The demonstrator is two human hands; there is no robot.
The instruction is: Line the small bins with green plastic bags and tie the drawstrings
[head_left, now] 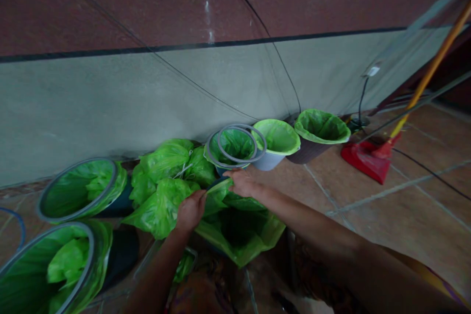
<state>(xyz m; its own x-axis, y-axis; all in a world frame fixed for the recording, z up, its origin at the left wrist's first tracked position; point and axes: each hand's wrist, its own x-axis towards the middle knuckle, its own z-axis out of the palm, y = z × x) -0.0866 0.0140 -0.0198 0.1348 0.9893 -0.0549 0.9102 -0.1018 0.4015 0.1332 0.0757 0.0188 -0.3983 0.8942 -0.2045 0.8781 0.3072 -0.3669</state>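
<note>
A green bin liner (253, 250) is spread open inside a bin right in front of me, its edge folded outward over the rim. My left hand (191, 209) pinches the far edge of this liner, and my right hand (241, 182) grips the same edge a little to the right. Between the two hands the plastic is stretched into a taut strip. Most of the bin's body is hidden under the liner. Tied green bags (165, 201) lie just left of my left hand. Beyond my right hand stands a lined bin with two grey rings (260, 140) on top.
By the wall stand a white bin (272, 158) and a brown bin (307, 152), both lined in green. Two dark bins with grey rims (114, 169) (91, 245) are at left. A red dustpan (368, 159) and an orange-handled broom (423, 83) are at right. Cables cross the wall and floor.
</note>
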